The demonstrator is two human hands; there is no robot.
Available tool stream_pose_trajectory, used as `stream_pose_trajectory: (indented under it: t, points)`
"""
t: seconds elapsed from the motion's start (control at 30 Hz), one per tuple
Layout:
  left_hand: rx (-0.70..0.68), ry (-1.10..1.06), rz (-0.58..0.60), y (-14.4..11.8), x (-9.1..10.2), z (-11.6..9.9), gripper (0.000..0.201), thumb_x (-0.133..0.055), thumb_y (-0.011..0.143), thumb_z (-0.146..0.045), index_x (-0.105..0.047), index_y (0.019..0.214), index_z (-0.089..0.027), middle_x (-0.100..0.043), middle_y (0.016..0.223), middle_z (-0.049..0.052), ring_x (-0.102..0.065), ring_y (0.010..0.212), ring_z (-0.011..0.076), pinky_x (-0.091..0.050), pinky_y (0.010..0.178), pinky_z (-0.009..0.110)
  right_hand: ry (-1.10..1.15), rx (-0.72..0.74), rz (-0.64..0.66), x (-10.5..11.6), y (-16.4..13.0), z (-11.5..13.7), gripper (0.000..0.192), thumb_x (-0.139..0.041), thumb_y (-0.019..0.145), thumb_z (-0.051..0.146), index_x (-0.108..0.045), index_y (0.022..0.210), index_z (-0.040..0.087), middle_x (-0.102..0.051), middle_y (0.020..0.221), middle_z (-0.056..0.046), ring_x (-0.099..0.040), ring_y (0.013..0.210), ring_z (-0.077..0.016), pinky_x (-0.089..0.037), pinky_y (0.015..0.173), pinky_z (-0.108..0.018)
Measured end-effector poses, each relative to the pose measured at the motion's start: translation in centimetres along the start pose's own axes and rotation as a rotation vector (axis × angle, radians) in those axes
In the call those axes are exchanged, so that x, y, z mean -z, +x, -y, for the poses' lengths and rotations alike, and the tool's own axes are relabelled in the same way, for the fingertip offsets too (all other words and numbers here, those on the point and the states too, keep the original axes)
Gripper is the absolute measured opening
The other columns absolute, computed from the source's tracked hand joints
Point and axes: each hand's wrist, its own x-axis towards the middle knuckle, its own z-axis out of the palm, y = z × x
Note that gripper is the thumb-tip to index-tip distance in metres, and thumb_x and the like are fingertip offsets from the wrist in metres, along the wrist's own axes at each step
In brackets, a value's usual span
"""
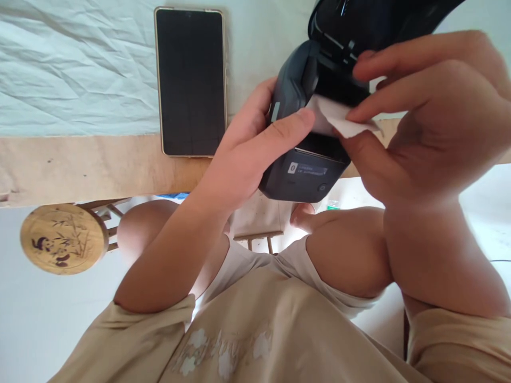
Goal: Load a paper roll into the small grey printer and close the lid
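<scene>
A dark portable label printer [291,181] is held tilted above the table's front edge, its black lid [359,21] swung up and back. My left hand [255,138] wraps around the printer's left side, with the thumb lying over the front of the opening. Between the thumb and fingers of my right hand [423,117] is a strip of white paper [343,119], which comes out of the printer's open compartment. The inside of the compartment is mostly dark, and part of it lies behind my fingers.
A tablet [191,80] with a dark screen lies left of the printer, across the pale cloth [80,69] and the wooden table edge [80,165]. Below on the left stands a round wooden stool [64,239] with a panda design. My legs are under the table edge.
</scene>
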Motion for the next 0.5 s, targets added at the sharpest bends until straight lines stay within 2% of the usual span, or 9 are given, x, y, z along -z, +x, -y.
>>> stream_pose_trajectory:
  t: [0.07,0.23,0.3,0.4,0.43,0.47,0.5]
  points:
    - [-0.003,0.004,0.042,-0.1,0.1,0.0,0.019,-0.061,0.083,-0.028,-0.055,0.098,-0.018,-0.06,0.086,0.002,-0.061,0.074,0.0084,-0.053,0.062,0.018,-0.035,0.069,-0.014,0.1,-0.3,0.0,0.012,-0.063,0.077,0.016,-0.065,0.088,0.017,-0.061,0.104,-0.001,-0.057,0.099,-0.013,-0.048,0.081,-0.03]
    - [-0.041,0.089,0.03,-0.1,0.6,0.1,0.024,-0.065,0.08,-0.033,-0.055,0.096,-0.018,-0.054,0.087,0.002,-0.053,0.076,0.0061,-0.045,0.062,0.016,-0.042,0.13,0.015,0.0,-0.9,1.4,0.014,-0.064,0.073,0.011,-0.061,0.081,0.021,-0.057,0.088,-0.001,-0.054,0.077,-0.0093,-0.04,0.065,-0.028]
    - [-0.07,0.195,0.041,-0.1,0.9,0.0,0.026,-0.067,0.077,-0.031,-0.056,0.098,-0.02,-0.053,0.086,0.001,-0.05,0.076,0.0053,-0.041,0.061,0.015,-0.048,0.171,0.081,-0.2,-0.9,1.8,0.014,-0.066,0.073,0.014,-0.056,0.08,0.022,-0.058,0.087,0.0,-0.052,0.075,-0.0101,-0.038,0.064,-0.03]
    - [-0.043,0.332,0.097,0.0,1.4,-0.4,0.03,-0.067,0.075,-0.024,-0.055,0.102,-0.022,-0.054,0.086,0.0,-0.051,0.076,0.0066,-0.041,0.064,0.018,-0.005,0.228,0.146,0.1,-0.9,1.6,0.013,-0.067,0.077,0.03,-0.057,0.081,0.022,-0.059,0.087,0.001,-0.055,0.077,-0.0141,-0.043,0.069,-0.038]
    - [-0.016,0.356,0.122,0.0,1.5,-0.6,0.033,-0.068,0.073,-0.021,-0.055,0.103,-0.022,-0.055,0.087,0.001,-0.052,0.076,0.0077,-0.043,0.066,0.02,0.032,0.212,0.124,0.3,-0.9,1.3,0.013,-0.065,0.079,0.034,-0.06,0.083,0.022,-0.06,0.088,0.0,-0.056,0.08,-0.0149,-0.045,0.071,-0.04]
    - [0.004,0.367,0.137,0.0,1.5,-0.8,0.036,-0.069,0.071,-0.019,-0.055,0.104,-0.022,-0.057,0.089,0.001,-0.054,0.078,0.0091,-0.045,0.069,0.022,0.112,0.113,0.105,0.5,-0.9,0.9,0.013,-0.064,0.08,0.035,-0.062,0.086,0.024,-0.06,0.091,0.0,-0.057,0.086,-0.0155,-0.048,0.074,-0.04]
    - [0.007,0.366,0.134,0.0,1.5,-0.9,0.038,-0.069,0.069,-0.018,-0.055,0.104,-0.023,-0.058,0.091,0.001,-0.056,0.081,0.0104,-0.047,0.072,0.023,0.225,-0.055,0.09,0.7,-1.0,0.5,0.015,-0.063,0.081,0.038,-0.064,0.091,0.026,-0.059,0.096,0.001,-0.058,0.094,-0.0156,-0.051,0.076,-0.038]
